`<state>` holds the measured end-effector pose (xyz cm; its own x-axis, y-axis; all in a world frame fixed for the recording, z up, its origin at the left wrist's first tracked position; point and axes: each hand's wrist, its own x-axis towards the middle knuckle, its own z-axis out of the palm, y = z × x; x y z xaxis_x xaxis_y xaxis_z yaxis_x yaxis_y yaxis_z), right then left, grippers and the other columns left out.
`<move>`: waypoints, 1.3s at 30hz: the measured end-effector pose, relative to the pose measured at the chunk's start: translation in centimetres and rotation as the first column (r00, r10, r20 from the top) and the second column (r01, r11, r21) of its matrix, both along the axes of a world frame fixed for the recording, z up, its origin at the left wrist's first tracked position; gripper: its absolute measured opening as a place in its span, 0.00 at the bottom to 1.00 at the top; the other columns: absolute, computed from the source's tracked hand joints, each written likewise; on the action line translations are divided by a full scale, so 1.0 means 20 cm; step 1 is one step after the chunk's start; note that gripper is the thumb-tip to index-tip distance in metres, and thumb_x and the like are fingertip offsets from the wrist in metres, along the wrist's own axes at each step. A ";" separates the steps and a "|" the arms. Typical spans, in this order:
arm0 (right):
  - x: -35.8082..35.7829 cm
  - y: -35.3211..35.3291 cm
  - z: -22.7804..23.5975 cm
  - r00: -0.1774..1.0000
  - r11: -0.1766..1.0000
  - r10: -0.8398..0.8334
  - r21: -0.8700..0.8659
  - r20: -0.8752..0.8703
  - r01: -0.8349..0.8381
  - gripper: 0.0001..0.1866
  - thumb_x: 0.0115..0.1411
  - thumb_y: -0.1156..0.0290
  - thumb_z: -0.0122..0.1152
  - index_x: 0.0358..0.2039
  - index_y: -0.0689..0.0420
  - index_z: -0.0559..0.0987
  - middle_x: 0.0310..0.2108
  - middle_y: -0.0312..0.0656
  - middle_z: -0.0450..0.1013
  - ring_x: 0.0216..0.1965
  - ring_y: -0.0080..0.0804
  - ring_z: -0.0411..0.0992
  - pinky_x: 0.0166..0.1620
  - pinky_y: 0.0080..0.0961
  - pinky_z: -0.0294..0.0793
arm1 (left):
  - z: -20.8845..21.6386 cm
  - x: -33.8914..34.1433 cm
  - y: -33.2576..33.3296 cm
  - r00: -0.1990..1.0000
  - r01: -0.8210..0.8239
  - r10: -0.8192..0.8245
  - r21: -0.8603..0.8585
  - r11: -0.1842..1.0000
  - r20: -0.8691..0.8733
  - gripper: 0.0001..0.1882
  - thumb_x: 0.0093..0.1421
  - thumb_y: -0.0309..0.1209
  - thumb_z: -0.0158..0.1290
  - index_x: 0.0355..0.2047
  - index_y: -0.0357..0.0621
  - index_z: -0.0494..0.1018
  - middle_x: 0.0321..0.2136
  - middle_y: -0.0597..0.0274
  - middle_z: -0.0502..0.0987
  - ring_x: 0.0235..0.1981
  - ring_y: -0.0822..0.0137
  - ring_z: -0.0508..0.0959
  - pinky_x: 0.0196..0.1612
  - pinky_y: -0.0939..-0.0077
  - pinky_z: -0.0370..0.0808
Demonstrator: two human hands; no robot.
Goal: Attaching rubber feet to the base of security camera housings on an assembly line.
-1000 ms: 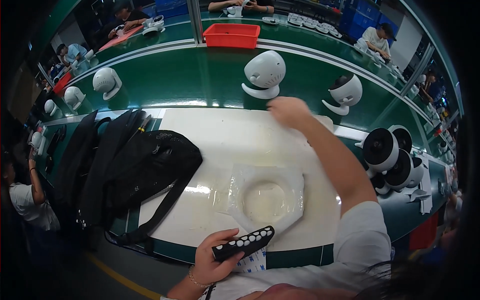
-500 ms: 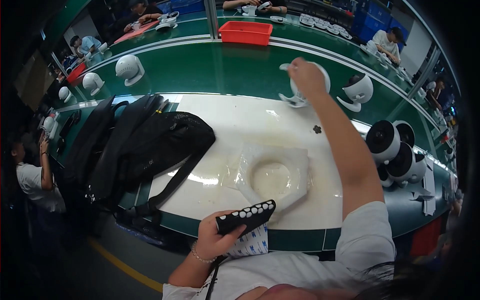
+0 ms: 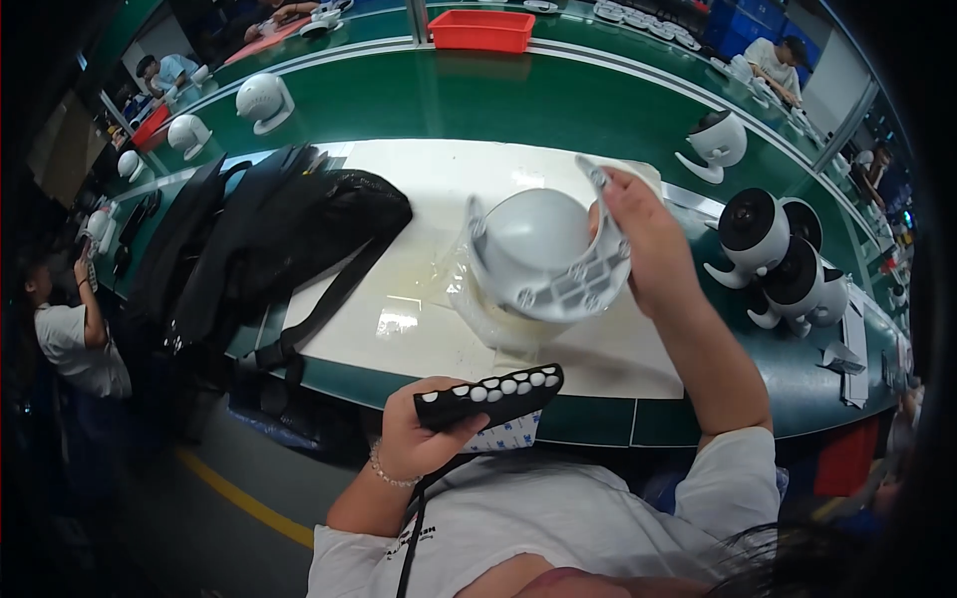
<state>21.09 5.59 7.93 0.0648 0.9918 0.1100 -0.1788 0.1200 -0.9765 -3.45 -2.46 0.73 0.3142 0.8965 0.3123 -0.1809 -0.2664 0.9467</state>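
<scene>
My right hand (image 3: 653, 244) grips the curved grey stand of a white, ball-shaped device (image 3: 538, 229). The device is turned so that the stand's ribbed underside, with its round recesses, shows. It is over a plastic-wrapped white ring-shaped holder (image 3: 467, 299), largely covering it; whether the two touch, I cannot tell. Nearer my body, my left hand (image 3: 419, 429) is closed round a black strip (image 3: 454, 409) bearing rows of round white pads. A white sheet with blue print (image 3: 513, 433) shows under the strip.
Black bags with straps (image 3: 269, 249) lie left of the white work mat (image 3: 399, 189). Several white devices with black fronts (image 3: 797, 254) are clustered at the right, and another (image 3: 716, 142) stands behind them. A red bin (image 3: 483, 32) is at the far side. Other people sit beyond the green bench.
My right hand has brought the white device from the far green bench toward me, over the wrapped holder. My left hand still holds the strip.
</scene>
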 end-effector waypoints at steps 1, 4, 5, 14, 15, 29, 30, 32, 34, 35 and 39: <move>0.00 -0.02 -0.05 0.999 1.000 0.009 -0.003 0.050 -0.009 0.17 0.62 0.64 0.43 0.47 0.62 0.65 0.34 0.35 0.66 0.34 0.18 0.63 0.39 0.14 0.62 | 0.01 0.02 -0.01 1.000 0.010 -0.010 -0.003 1.000 0.001 0.13 0.44 0.17 0.58 0.33 0.32 0.71 0.26 0.60 0.76 0.27 0.75 0.74 0.32 0.83 0.70; 0.02 -0.05 -0.11 0.991 0.996 -0.086 0.031 0.105 0.083 0.19 0.62 0.63 0.43 0.49 0.61 0.63 0.40 0.37 0.63 0.35 0.19 0.62 0.39 0.16 0.62 | 0.00 0.02 -0.03 1.000 0.010 -0.009 -0.040 0.999 0.009 0.14 0.44 0.16 0.57 0.34 0.33 0.71 0.27 0.59 0.77 0.28 0.75 0.75 0.33 0.83 0.71; 0.00 -0.10 -0.08 0.931 0.958 -0.222 0.242 0.291 0.152 0.22 0.58 0.64 0.52 0.49 0.60 0.62 0.44 0.40 0.60 0.35 0.24 0.63 0.40 0.18 0.63 | -0.01 0.02 -0.03 1.000 0.006 -0.005 -0.031 1.000 0.023 0.15 0.45 0.16 0.57 0.35 0.33 0.70 0.28 0.58 0.77 0.29 0.74 0.75 0.34 0.82 0.71; -0.16 -0.41 0.05 0.682 0.610 -0.166 0.618 0.712 -0.496 0.15 0.47 0.68 0.62 0.37 0.55 0.74 0.36 0.38 0.71 0.39 0.34 0.70 0.38 0.28 0.66 | 0.02 0.11 -0.03 0.997 0.027 -0.018 0.120 0.992 -0.074 0.19 0.45 0.18 0.57 0.40 0.36 0.67 0.32 0.53 0.76 0.31 0.68 0.77 0.35 0.77 0.73; -0.17 -0.40 0.05 0.661 0.638 -0.164 0.590 0.732 -0.495 0.14 0.47 0.69 0.62 0.35 0.56 0.74 0.35 0.38 0.71 0.38 0.34 0.70 0.38 0.28 0.66 | 0.03 0.12 -0.01 0.986 0.042 -0.002 0.233 0.972 -0.169 0.20 0.45 0.19 0.57 0.40 0.37 0.67 0.30 0.53 0.76 0.29 0.65 0.78 0.33 0.77 0.72; -0.12 -0.44 -0.01 0.511 0.432 -0.463 0.688 0.724 -0.584 0.11 0.43 0.75 0.58 0.31 0.57 0.76 0.36 0.37 0.72 0.39 0.31 0.70 0.37 0.25 0.66 | 0.04 0.14 -0.02 0.971 -0.063 0.114 0.236 0.970 -0.209 0.11 0.44 0.20 0.57 0.30 0.38 0.72 0.22 0.55 0.74 0.22 0.60 0.75 0.26 0.76 0.70; -0.11 -0.44 -0.03 0.532 0.414 -0.454 0.697 0.715 -0.585 0.10 0.42 0.75 0.60 0.30 0.55 0.76 0.36 0.36 0.72 0.41 0.31 0.69 0.38 0.26 0.64 | 0.04 0.14 -0.02 0.970 -0.041 0.101 0.259 0.965 -0.223 0.12 0.43 0.20 0.56 0.31 0.38 0.72 0.22 0.55 0.74 0.22 0.61 0.75 0.25 0.76 0.70; -0.11 -0.43 -0.02 0.636 0.483 -0.310 0.693 0.707 -0.535 0.11 0.42 0.75 0.61 0.30 0.54 0.76 0.37 0.36 0.72 0.41 0.31 0.69 0.39 0.27 0.64 | 0.05 0.14 -0.02 0.968 -0.021 0.091 0.281 0.959 -0.236 0.13 0.42 0.19 0.56 0.31 0.38 0.72 0.22 0.55 0.74 0.22 0.61 0.75 0.25 0.76 0.69; -0.10 -0.42 0.00 0.769 0.577 -0.061 0.651 0.637 -0.493 0.15 0.43 0.74 0.64 0.34 0.54 0.74 0.38 0.37 0.71 0.39 0.33 0.69 0.40 0.29 0.62 | 0.06 0.14 -0.02 0.964 0.010 0.041 0.190 0.982 -0.262 0.14 0.40 0.18 0.55 0.32 0.39 0.73 0.23 0.56 0.74 0.22 0.60 0.75 0.25 0.75 0.70; -0.11 -0.42 0.00 0.767 0.578 -0.060 0.649 0.638 -0.495 0.15 0.43 0.74 0.64 0.34 0.54 0.74 0.38 0.37 0.71 0.39 0.33 0.69 0.40 0.29 0.62 | 0.06 0.15 -0.02 0.965 0.010 0.040 0.189 0.982 -0.260 0.14 0.40 0.18 0.55 0.32 0.39 0.73 0.23 0.56 0.74 0.22 0.60 0.75 0.25 0.75 0.70; -0.15 -0.41 0.00 0.727 0.742 0.037 0.469 0.685 -0.480 0.16 0.46 0.75 0.62 0.37 0.55 0.72 0.35 0.40 0.70 0.37 0.37 0.68 0.39 0.30 0.63 | 0.06 0.17 -0.01 0.950 -0.012 0.103 0.299 0.954 -0.294 0.13 0.41 0.19 0.55 0.31 0.40 0.73 0.22 0.56 0.74 0.22 0.60 0.74 0.25 0.75 0.70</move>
